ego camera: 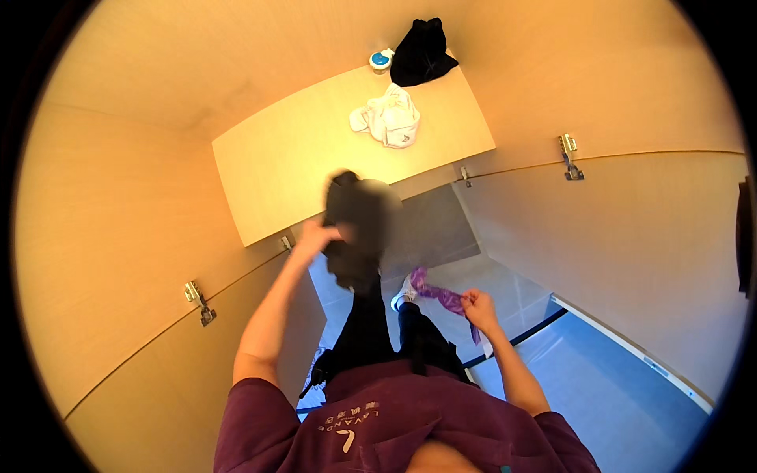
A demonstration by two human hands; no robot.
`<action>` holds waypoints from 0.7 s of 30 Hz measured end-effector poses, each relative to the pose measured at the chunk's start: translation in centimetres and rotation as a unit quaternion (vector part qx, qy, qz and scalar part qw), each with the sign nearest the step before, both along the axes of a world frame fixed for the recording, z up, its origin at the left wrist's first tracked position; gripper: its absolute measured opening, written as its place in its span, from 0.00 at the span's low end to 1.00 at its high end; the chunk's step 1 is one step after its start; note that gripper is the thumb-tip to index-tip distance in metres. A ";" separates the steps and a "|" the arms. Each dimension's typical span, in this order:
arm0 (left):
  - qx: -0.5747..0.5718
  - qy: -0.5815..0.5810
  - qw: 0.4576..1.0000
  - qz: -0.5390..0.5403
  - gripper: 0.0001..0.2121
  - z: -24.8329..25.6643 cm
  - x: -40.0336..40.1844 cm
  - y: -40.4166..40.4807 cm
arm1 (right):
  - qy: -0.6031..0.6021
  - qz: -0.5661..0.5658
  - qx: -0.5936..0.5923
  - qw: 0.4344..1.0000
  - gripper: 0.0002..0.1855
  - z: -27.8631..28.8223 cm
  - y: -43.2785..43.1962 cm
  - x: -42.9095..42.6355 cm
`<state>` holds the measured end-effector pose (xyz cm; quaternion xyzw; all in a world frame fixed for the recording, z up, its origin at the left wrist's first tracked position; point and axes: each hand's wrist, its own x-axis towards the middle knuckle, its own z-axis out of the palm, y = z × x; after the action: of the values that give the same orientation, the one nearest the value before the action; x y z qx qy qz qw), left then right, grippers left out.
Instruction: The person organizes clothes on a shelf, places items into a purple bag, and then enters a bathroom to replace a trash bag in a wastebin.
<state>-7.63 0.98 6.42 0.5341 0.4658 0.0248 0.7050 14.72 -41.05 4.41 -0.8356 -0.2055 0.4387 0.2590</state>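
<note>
My left hand (317, 239) grips a blurred black item (358, 227), perhaps cloth or a bag; it hangs in front of the near edge of a pale wooden shelf (278, 159). A crumpled purple strip of thin material (440, 294) is pinched between the fingers of my right hand (479, 308), lower right, above the floor. On the shelf lies a crumpled white cloth item (393, 118) with a small dark mark. Behind it stands a black fabric bag (423, 54), beside a small round white and blue container (381, 60).
Wooden panels with metal hinges (569, 157) flank me, the left one also hinged (200, 303). A metal-edged threshold (639, 355) crosses the floor at lower right. A dark object (744, 236) shows at the far right edge. My white shoe (404, 292) is on the grey floor.
</note>
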 end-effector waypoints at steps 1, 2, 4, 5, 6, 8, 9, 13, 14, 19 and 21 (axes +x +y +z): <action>-0.008 0.001 0.999 0.047 0.23 0.2 -0.7 2.6 | 0.059 -0.042 0.022 0.997 0.04 1.0 1.8 0.0; -0.017 0.001 0.995 0.094 0.22 0.2 -1.3 5.2 | 0.058 -0.043 0.022 0.997 0.04 1.5 3.0 -0.1; 0.026 0.032 0.991 0.128 0.21 -0.5 -2.4 10.8 | 0.028 -0.047 0.044 0.998 0.03 2.0 4.8 -0.2; 0.035 0.098 0.989 0.108 0.22 -1.6 -3.5 13.6 | 0.028 -0.043 0.044 0.998 0.03 2.5 5.4 -0.4; 0.044 0.164 0.982 0.087 0.24 -3.1 -4.4 15.9 | 0.024 -0.028 0.052 0.998 0.03 2.9 5.9 -0.6; 0.067 0.240 0.962 0.110 0.27 -5.8 -5.0 18.3 | 0.017 -0.013 0.059 0.998 0.04 2.7 6.6 -0.9; 0.087 0.316 0.936 0.131 0.30 -6.5 -5.0 18.7 | 0.000 0.001 0.050 0.999 0.04 2.5 6.5 -1.1; 0.436 0.467 0.769 0.001 0.29 -4.9 -0.7 16.6 | 0.041 -0.117 0.058 0.991 0.06 2.5 7.2 -2.1; 0.442 0.464 0.768 -0.007 0.29 -2.2 1.1 15.2 | 0.043 -0.128 0.059 0.989 0.06 3.0 8.1 -2.1; 0.508 0.139 0.839 -0.135 0.19 -0.5 3.6 5.4 | 0.027 -0.172 0.157 0.972 0.09 6.8 12.0 -1.7; 0.130 0.124 0.968 -0.178 0.22 -2.0 5.9 0.3 | -0.016 -0.176 0.214 0.961 0.10 7.3 12.8 -2.1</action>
<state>-1.76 1.29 4.37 0.6941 0.4402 -0.1071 0.5595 12.59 -28.22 11.67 -0.7907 -0.1484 0.3182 0.5015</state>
